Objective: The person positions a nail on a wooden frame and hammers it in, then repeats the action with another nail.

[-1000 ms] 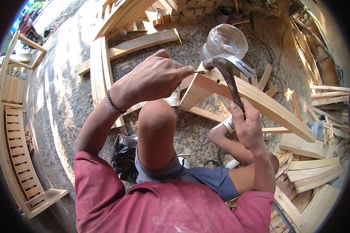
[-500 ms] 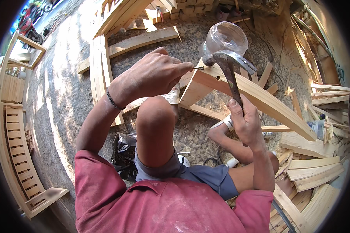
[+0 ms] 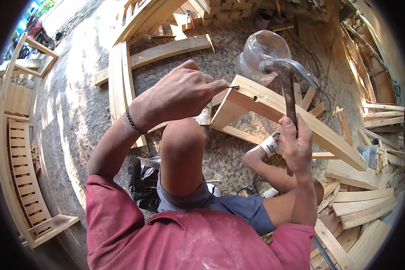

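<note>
- Nail point(image 3: 233, 86) lay pinched between the fingertips of the left hand point(image 3: 177, 96), its long axis roughly level, tip pointing right into the near end of a curved wooden frame piece point(image 3: 274, 105).
- Right hand point(image 3: 296, 144) was clenched round the handle of a claw hammer point(image 3: 289, 85), handle running near to far, steel head raised just right of the nail.
- Clear plastic jar point(image 3: 258, 51) lay on the rough ground behind the hammer head.
- Slatted wooden bench point(image 3: 22, 166) stood far left.
</note>
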Motion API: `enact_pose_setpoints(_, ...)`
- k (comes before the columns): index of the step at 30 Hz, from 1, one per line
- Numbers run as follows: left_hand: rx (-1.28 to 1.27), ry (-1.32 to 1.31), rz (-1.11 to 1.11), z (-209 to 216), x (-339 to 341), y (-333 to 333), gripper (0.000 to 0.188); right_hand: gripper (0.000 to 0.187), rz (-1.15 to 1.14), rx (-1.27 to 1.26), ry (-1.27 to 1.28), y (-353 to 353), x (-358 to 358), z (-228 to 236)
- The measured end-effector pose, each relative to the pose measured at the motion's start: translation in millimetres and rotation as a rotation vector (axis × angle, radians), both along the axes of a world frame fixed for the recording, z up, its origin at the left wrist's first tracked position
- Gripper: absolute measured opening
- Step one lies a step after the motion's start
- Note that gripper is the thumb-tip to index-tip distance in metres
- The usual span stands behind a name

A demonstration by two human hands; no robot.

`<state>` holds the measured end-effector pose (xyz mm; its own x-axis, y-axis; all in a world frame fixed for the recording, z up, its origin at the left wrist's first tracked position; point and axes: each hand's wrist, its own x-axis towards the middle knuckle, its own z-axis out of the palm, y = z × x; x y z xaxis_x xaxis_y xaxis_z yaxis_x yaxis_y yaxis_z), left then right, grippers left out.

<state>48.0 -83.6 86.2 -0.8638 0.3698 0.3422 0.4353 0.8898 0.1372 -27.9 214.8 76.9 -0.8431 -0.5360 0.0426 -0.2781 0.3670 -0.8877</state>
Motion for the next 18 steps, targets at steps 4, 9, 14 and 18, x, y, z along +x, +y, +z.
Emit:
enact_pose_setpoints(4, -0.026, -0.029, 0.018, 4, 2, 3, 0.030, 0.028, 0.035, 0.002, -0.033, 6, -1, -2)
enact_pose_setpoints(9, -0.077, -0.074, 0.036, 6, -1, 3, 0.031, 0.034, 0.112, 0.170, 0.001, -8, 15, 30)
enact_pose_setpoints(14, -0.118, -0.071, 0.038, 3, -2, 1, 0.033, 0.035, 0.168, 0.167, 0.053, -10, 17, 31)
enact_pose_setpoints(18, -0.159, -0.103, 0.051, 9, -1, 2, 0.036, 0.035, 0.157, 0.169, 0.037, -10, 19, 35)
